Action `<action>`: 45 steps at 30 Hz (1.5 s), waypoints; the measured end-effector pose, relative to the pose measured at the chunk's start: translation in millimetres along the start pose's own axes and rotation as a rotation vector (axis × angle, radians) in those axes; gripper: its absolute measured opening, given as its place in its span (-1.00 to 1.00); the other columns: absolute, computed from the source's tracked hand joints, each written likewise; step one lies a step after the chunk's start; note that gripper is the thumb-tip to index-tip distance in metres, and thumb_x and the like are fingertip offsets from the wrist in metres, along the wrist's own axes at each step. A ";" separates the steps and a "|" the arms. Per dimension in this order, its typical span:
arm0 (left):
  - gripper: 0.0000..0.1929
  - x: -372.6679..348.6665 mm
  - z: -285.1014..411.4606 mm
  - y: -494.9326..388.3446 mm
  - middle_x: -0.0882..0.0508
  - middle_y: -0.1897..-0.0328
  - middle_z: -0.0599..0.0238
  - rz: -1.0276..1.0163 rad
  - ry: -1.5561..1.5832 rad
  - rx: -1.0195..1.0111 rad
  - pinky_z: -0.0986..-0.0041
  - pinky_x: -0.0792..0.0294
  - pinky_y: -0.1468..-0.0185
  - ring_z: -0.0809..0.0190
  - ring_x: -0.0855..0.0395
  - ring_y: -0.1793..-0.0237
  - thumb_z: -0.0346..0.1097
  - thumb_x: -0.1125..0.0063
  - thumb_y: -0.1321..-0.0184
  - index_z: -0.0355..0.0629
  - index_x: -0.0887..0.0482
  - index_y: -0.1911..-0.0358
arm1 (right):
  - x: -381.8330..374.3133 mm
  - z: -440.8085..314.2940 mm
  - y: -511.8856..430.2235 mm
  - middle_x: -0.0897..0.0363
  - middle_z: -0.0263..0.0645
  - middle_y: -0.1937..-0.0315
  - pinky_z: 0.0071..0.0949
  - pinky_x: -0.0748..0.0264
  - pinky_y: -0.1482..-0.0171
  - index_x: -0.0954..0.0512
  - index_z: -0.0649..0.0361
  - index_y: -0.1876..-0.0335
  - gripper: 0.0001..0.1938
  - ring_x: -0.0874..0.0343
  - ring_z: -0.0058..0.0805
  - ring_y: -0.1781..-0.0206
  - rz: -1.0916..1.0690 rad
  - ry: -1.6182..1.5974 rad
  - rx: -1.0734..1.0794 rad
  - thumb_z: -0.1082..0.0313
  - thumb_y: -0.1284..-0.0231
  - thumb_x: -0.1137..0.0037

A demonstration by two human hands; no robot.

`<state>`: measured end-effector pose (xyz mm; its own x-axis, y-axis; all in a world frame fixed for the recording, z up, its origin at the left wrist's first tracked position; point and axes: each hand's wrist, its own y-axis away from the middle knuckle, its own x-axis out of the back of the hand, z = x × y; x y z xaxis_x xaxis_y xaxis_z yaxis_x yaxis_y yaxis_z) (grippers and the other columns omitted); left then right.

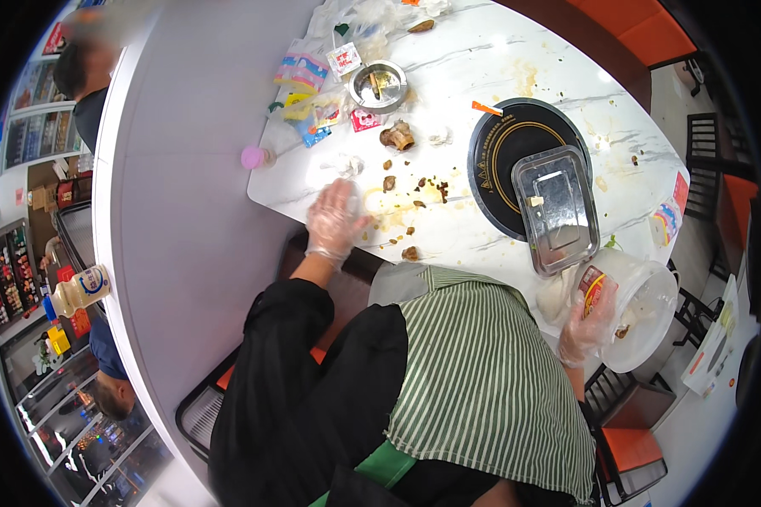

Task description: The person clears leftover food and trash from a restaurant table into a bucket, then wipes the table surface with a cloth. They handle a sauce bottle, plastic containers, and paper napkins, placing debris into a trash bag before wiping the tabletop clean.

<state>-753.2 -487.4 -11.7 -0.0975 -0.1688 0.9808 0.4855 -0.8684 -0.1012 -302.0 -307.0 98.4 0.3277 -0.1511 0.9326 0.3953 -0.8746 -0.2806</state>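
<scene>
My left hand [333,218], in a clear plastic glove, lies flat at the near left edge of the marble-patterned table [431,231], thumb apart from the fingers. Just beyond its fingertips is a crumpled white tissue [347,166]. To its right spread a yellowish spill, brown food scraps [389,184] and a bone [397,135]. My right hand [587,329], gloved too, grips a translucent plastic bucket [647,317] with a red and yellow label, tilted beyond the table's near right edge. Some scraps show through its wall. A clear plastic container [557,212] lies partly over the black round hob [491,171].
A metal ashtray [378,87] holds a cigar-like butt. Around it are tissue packs [302,66], wrappers and plastic bags [371,25]. A pink-capped bottle [253,157] stands at the left edge. On the partition ledge [117,253] is a yellowish drink bottle [82,290]. Two people are beyond it.
</scene>
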 end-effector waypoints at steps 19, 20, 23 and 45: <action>-0.84 23.3 -67.7 -178.8 -0.72 0.18 0.07 0.171 0.429 0.473 0.26 -0.51 0.16 0.01 -0.71 0.21 -0.30 -0.18 -0.20 -0.13 -0.74 0.20 | 81.0 35.6 -1.9 -0.36 -0.02 -0.34 -0.25 -0.21 -0.40 -0.34 0.22 -0.38 -0.51 -0.31 -0.09 -0.39 0.119 0.014 -0.607 0.41 -0.34 -0.02; -0.85 27.7 -50.6 -174.6 -0.72 0.20 0.09 0.221 0.484 0.320 0.29 -0.51 0.16 0.04 -0.71 0.22 -0.32 -0.20 -0.20 -0.14 -0.74 0.21 | 80.5 24.8 -5.6 -0.36 -0.02 -0.34 -0.25 -0.22 -0.39 -0.35 0.21 -0.38 -0.51 -0.32 -0.09 -0.39 0.132 0.001 -0.561 0.42 -0.34 -0.01; -0.90 41.9 24.2 -154.5 -0.70 0.30 0.19 0.194 0.758 0.011 0.42 -0.49 0.20 0.22 -0.65 0.31 -0.39 -0.27 -0.20 -0.20 -0.71 0.25 | 70.6 -11.9 -27.7 -0.32 -0.06 -0.37 -0.29 -0.23 -0.41 -0.32 0.32 -0.37 -0.52 -0.34 -0.22 -0.37 0.109 -0.105 -0.516 0.49 -0.34 0.02; -0.68 111.5 316.4 -140.5 -0.65 0.34 0.32 -0.887 1.675 0.157 0.65 -0.37 0.39 0.46 -0.49 0.49 -0.24 -0.20 -0.32 -0.24 -0.58 -0.05 | 80.9 10.6 -80.9 -0.52 -0.50 0.46 -0.69 -0.30 0.39 -0.62 0.24 0.25 -0.81 -0.38 -0.73 0.46 0.033 -1.269 -0.960 0.25 -0.31 -0.18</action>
<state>-557.3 -236.6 164.6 -0.9045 -0.0596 -0.4222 -0.1161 -0.9184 0.3782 -298.4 -243.5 194.1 0.9902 -0.1395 0.0051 -0.1296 -0.9060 0.4030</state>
